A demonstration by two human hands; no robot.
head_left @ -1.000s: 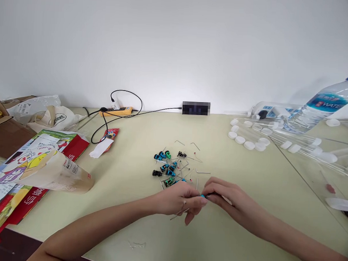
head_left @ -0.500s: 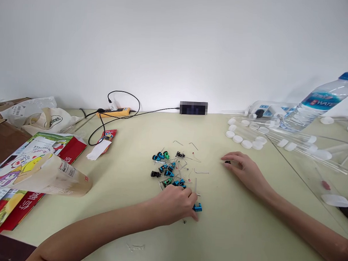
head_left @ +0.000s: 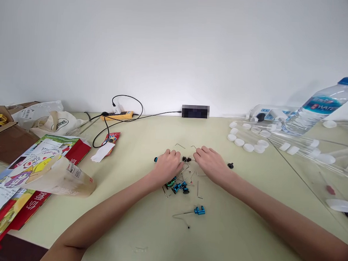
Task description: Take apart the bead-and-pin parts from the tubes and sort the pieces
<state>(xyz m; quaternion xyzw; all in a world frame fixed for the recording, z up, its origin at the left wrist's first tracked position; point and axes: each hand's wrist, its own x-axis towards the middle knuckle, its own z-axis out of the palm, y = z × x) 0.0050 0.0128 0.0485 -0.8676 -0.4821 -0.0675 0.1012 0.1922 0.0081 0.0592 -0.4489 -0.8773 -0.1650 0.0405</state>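
My left hand reaches over a pile of small blue, green and black metal pieces, its fingers curled together. Whatever lies under those fingertips is hidden. My right hand is at the pile's right side, fingers closed and pointing left, near a small black piece; its grip is hidden too. Blue pieces with black ends and a green piece show below my left hand. Nearer to me lies a blue notched piece with a thin bent wire. A black knob-like piece rests beside my right wrist.
Thin L-shaped metal keys lie around the pile. A tilted plastic cup lies over printed bags at left. White caps, clear tubes and a water bottle are at right. A phone leans on the wall.
My left hand has let go of the blue notched piece and moved up onto the pile. My right hand has left the black knob-like piece and moved left to the pile.
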